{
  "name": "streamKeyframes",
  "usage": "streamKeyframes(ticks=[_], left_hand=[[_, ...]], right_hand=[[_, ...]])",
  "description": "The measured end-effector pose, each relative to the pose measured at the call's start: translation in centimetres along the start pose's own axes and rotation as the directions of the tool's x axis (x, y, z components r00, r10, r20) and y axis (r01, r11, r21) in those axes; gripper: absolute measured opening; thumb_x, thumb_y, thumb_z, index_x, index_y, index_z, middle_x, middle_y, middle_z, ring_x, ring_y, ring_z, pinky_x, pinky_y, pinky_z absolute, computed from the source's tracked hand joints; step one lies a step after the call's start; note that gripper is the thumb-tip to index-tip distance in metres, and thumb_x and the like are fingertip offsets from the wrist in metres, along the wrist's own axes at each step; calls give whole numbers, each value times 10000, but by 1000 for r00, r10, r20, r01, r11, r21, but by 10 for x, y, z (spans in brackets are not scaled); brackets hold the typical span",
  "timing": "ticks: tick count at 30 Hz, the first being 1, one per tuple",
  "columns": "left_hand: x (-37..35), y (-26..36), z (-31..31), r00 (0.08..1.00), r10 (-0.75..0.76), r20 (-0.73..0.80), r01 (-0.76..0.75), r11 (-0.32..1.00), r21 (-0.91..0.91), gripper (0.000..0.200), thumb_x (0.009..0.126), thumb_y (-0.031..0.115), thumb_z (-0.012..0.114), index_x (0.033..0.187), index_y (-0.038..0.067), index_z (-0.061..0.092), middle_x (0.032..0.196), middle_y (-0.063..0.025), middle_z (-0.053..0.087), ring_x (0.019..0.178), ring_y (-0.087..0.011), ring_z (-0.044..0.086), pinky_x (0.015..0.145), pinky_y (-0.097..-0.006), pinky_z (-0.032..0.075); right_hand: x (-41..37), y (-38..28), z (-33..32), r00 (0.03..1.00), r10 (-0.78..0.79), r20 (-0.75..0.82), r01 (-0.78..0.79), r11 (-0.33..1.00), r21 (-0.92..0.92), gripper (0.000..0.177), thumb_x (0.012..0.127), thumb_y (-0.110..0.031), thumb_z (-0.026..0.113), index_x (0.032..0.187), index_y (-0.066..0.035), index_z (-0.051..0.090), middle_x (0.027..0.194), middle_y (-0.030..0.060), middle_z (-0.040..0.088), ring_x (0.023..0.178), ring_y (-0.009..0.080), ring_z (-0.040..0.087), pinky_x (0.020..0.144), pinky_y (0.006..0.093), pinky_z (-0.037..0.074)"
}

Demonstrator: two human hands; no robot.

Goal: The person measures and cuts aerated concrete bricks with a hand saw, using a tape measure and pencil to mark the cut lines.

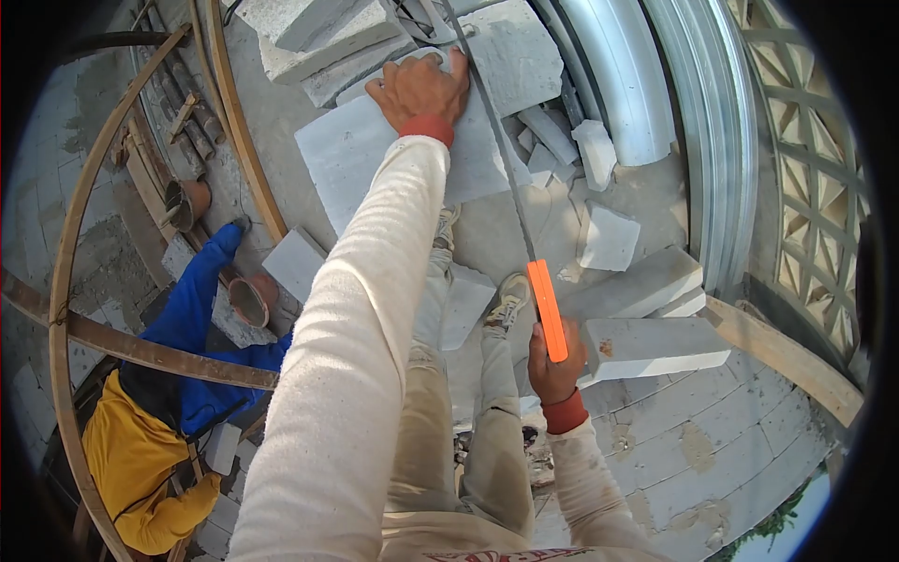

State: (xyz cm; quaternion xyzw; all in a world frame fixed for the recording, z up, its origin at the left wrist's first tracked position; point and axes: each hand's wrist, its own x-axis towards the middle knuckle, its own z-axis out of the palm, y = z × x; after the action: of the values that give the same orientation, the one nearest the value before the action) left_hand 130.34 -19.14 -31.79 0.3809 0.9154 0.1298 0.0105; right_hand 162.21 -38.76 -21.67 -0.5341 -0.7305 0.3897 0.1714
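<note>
My right hand [558,363] is closed round the orange handle of a hand saw [548,309]. Its long, thin blade runs up and away, seen nearly edge-on, overlapping the right part of a pale lightweight concrete block [351,150]. My left hand [423,86] presses on that block's far part, fingers bent over the edge and the thumb beside the blade. Both cuffs are red on off-white sleeves. My shoes [508,300] show below the block, near a loose pale slab [465,304].
More blocks [328,42] are stacked beyond my left hand, with broken pieces [611,234] at right. Curved metal sheets [623,75] and a lattice wall [810,122] border the right. At left are wooden poles [80,215], buckets [251,300] and a person in yellow and blue [140,459].
</note>
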Motion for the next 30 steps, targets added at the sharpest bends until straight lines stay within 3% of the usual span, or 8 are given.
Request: streamKeyframes(ticks=[4,8,11,14,17,26,30], left_hand=[[0,1,-1,1000,-1,27,1,1000,-5,548,968,515,462,901,96,810,919,-96,751,984,-254,591,914,-455,316],[2,1,-1,999,-8,38,8,1000,0,542,967,509,465,908,97,811,926,-97,752,985,-253,594,919,-458,314],[-2,-1,0,1000,-7,13,7,1000,4,540,964,509,471,908,94,811,927,-99,754,983,-253,598,920,-455,313],[-2,0,0,1000,-4,21,4,1000,-1,541,963,509,473,906,91,811,925,-100,756,982,-255,602,916,-452,314],[-1,0,1,1000,5,25,-5,1000,6,541,963,508,471,907,90,811,924,-101,757,984,-256,607,912,-449,315],[-6,-3,3,1000,15,12,-15,1000,18,554,976,499,448,916,86,814,955,-108,760,990,-262,612,928,-450,317],[-1,0,1,999,5,42,-7,1000,29,552,982,472,429,931,80,814,974,-111,762,995,-262,611,935,-450,320]], right_hand=[[-63,8,-34,997,-37,64,44,992,-121,192,907,-148,719,992,-4,624,881,148,623,659,342,637,577,406,496],[-47,15,-14,998,-33,44,39,990,-137,198,906,-161,719,992,-9,625,879,140,621,665,338,634,587,413,496],[1,8,11,1000,20,19,-19,999,-27,209,896,-173,727,994,-17,630,883,130,623,682,328,637,604,418,496],[-15,11,2,999,36,26,-36,999,-10,208,885,-171,735,987,-25,627,869,122,625,673,322,638,599,412,497],[-73,33,-18,997,-62,37,65,994,-93,196,877,-151,737,982,-32,622,843,121,621,638,329,628,570,399,495],[-23,33,10,1000,-25,11,25,1000,-11,208,870,-145,743,948,-29,589,819,126,621,634,325,628,572,382,499],[-70,50,-10,995,-83,56,87,994,-69,196,864,-145,749,943,-34,608,813,125,620,636,332,630,580,411,506]])
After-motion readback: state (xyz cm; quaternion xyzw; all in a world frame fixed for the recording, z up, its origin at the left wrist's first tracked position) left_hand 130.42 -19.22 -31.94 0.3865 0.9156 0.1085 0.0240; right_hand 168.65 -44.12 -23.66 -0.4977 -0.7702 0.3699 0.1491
